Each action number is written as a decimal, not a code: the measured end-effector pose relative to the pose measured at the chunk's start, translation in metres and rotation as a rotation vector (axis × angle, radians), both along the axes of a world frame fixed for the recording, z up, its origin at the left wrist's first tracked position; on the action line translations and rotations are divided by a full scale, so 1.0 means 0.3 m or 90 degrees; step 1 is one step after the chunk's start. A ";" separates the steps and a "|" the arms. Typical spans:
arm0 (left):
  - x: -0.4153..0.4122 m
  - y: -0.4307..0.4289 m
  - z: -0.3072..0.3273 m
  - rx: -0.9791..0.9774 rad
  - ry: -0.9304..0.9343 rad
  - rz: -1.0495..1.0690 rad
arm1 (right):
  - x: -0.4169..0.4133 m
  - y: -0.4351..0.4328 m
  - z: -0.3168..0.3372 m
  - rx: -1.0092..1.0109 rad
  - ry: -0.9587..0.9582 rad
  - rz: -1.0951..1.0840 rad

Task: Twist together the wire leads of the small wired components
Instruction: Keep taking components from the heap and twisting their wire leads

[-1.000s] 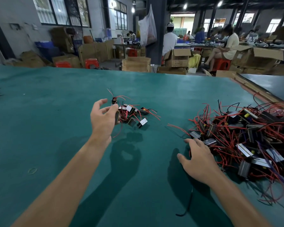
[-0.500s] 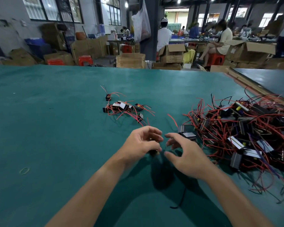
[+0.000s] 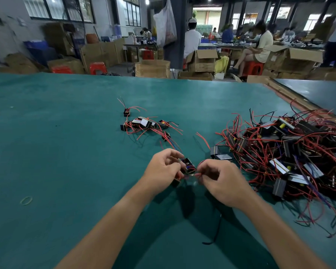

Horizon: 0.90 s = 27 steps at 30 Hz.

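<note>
Low over the green table point(image 3: 56, 142), near its front middle, the left hand point(image 3: 162, 172) curls its fingers round a small black component point(image 3: 188, 163), which sits right at its fingertips, between the two hands. A second dark block point(image 3: 176, 182) shows beneath the same hand; whether the hand grips it too cannot be told. The right hand point(image 3: 222, 184), just beside on the other side, pinches the red leads point(image 3: 200, 164) that run from the component. Blue and red wires rise behind the left fingers. Beyond the hands lies a small cluster of components point(image 3: 144, 124), and to the right a big tangled heap point(image 3: 289, 152). A rubber band point(image 3: 26, 200) lies well off to the left, and a black strip point(image 3: 215, 232) by the right forearm.
</note>
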State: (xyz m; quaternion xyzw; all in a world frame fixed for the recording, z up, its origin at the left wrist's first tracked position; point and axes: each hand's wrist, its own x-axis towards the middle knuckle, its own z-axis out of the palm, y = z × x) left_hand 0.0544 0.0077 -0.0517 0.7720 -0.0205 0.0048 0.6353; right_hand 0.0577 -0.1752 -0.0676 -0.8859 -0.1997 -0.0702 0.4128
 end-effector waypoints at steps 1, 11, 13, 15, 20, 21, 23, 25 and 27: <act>0.012 0.008 -0.008 0.023 -0.005 0.034 | 0.002 -0.002 0.002 0.033 -0.010 -0.009; 0.046 0.051 -0.052 0.246 -0.053 0.122 | -0.005 -0.003 0.016 0.157 0.141 0.030; 0.045 0.059 -0.053 0.288 -0.054 0.129 | 0.000 -0.006 0.011 0.152 0.158 0.026; 0.038 0.064 -0.045 0.312 -0.064 0.127 | 0.001 -0.006 0.007 0.130 0.142 0.021; 0.009 0.066 -0.019 0.352 -0.122 0.117 | 0.001 0.006 0.003 0.192 0.108 -0.014; 0.004 0.065 -0.016 0.352 -0.115 0.096 | 0.002 0.007 0.007 0.225 0.095 -0.016; -0.008 0.056 -0.016 0.346 -0.085 0.035 | 0.003 0.004 0.021 0.313 0.074 -0.019; -0.010 0.053 -0.018 0.390 -0.074 -0.003 | 0.000 0.003 0.035 0.377 0.046 -0.022; -0.009 0.060 -0.016 0.399 -0.037 -0.032 | -0.002 0.004 0.045 0.399 0.025 -0.027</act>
